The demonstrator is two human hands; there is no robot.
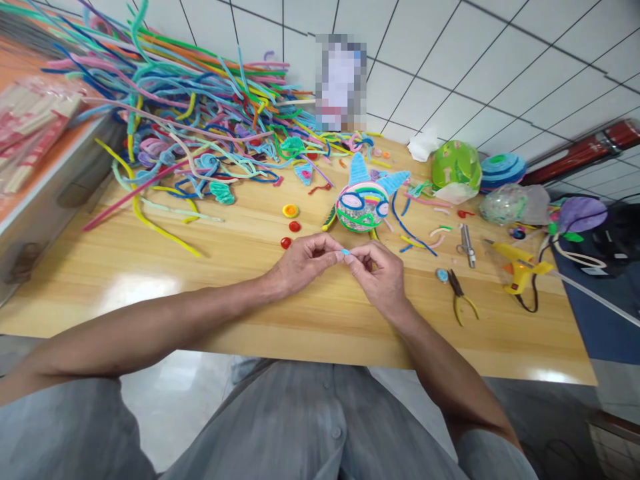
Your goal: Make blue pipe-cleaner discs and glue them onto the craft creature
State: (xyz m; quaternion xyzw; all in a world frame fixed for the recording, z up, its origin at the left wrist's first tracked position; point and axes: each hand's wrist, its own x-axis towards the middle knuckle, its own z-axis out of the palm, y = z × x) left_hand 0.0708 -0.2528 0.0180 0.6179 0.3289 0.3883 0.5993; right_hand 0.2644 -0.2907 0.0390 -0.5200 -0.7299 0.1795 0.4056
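Note:
Just above the wooden table, my left hand (313,262) and my right hand (377,272) meet fingertip to fingertip. Both pinch a small blue pipe cleaner piece (345,252), mostly covered by the fingers. Directly behind them stands a round figure (363,207) with two blue pointed ears, blue eye rings and a green zigzag mouth. Left of it lie a yellow coiled disc (290,211) and two red discs (295,227). To the right of my right hand is a blue coiled disc (442,275), beside yellow-handled pliers (461,297).
A tangled heap of coloured pipe cleaners (200,113) spreads over the back left. On the right lie a yellow glue gun (520,267) and a metal cutter (467,247). Behind them are a green round object (456,167) and a purple piece (583,213). Packaged sticks (35,133) rest at far left.

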